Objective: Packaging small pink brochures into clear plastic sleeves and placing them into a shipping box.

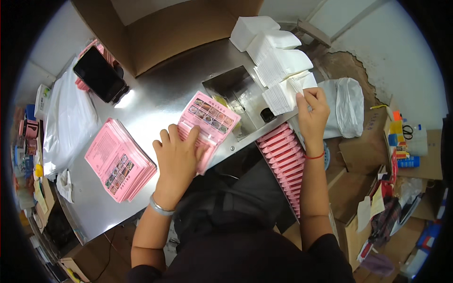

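Observation:
My left hand (pixel 177 153) grips a pink printed paper sleeve (pixel 210 115) at its near end, above the metal table. Rows of small food pictures run across the sleeve, and a shiny clear strip lies by my fingers. Over to the right, my right hand (pixel 312 113) pinches the edge of folded white paper napkins (pixel 282 97) at the nearest of several white napkin stacks (pixel 289 63). To the left of my left hand, a thick pile of similar pink sleeves (pixel 111 158) lies on the table.
A smartphone (pixel 100 74) stands on a holder at the back left, beside a white plastic bag (pixel 68 118). Set into the metal table (pixel 165 89) is a dark rectangular opening (pixel 231 89). Below the right edge sits a row of pink packets (pixel 283 165). Cardboard boxes (pixel 365 148) stand farther right.

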The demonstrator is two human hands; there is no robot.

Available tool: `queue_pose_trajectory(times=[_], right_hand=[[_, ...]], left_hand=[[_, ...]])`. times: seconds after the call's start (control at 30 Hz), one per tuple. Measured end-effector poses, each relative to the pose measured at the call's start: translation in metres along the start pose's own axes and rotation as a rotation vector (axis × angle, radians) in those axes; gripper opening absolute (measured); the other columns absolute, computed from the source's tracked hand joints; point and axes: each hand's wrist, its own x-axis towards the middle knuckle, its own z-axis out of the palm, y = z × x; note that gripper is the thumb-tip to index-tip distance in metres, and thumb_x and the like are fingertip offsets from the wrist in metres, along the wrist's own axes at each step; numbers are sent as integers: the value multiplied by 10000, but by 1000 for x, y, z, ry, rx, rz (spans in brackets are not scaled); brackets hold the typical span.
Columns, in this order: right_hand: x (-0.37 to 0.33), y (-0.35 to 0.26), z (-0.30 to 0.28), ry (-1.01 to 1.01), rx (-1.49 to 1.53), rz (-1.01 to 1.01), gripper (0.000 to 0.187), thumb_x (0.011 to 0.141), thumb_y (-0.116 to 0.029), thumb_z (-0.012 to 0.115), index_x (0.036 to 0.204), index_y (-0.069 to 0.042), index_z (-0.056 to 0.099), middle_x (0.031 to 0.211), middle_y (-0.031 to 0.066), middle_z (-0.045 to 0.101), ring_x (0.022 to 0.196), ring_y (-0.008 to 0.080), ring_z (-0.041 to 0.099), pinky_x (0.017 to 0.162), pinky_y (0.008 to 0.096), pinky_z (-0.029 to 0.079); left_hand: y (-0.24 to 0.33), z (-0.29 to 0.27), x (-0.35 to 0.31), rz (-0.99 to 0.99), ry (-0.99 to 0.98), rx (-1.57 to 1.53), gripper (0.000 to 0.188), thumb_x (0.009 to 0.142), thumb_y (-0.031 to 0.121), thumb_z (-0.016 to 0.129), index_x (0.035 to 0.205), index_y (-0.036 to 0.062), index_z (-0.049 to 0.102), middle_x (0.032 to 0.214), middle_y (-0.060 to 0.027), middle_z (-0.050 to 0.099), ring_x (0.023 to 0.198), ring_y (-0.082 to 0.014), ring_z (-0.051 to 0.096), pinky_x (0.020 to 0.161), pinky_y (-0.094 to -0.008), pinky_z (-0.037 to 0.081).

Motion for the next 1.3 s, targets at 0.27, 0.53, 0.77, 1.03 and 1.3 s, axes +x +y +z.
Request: queue_pose_trajectory(times=[0.27,0.53,0.77,1.03,1.3], right_hand=[[8,-3,1,20,-130,-210,267,727,-5,678,994,12,690,894,105,617,824,294,573,780,385,460],[-100,-108,46,-460,51,-593,294,843,-100,588,1122,-76,676,1094,154,655,1018,350,627,1011,533,438],[-15,-71,102,-751,-329,-371,250,842,-139,590,1062,-69,684,1004,184,653,934,342,637,797,464,539],[-4,-32,22,2,-184,-114,224,864,-111,667,1056,0,699,909,154,634,841,303,610,758,383,504],[-9,-18,9,-115,-244,-134,251,848,-71,652,1078,25,688,1014,138,573,952,300,530,840,394,459]], left_hand=[[16,34,-8,125,283,-212,434,776,294,705,1138,69,620,1337,-223,497,889,-312,542,731,-406,453],[-14,29,5,200,158,-503,488,739,59,691,1221,69,611,1366,-207,485,897,-302,584,775,-394,485],[29,6,-10,447,142,-808,765,683,18,796,1384,147,519,1465,-179,399,1124,-336,571,888,-393,504],[-151,-31,-91,-116,174,-170,686,613,270,815,1245,153,577,1455,-148,421,1352,-441,340,1099,-541,299],[-112,-20,-32,-289,98,45,371,843,308,707,1121,96,587,1210,-161,514,1167,-378,468,936,-478,409]])
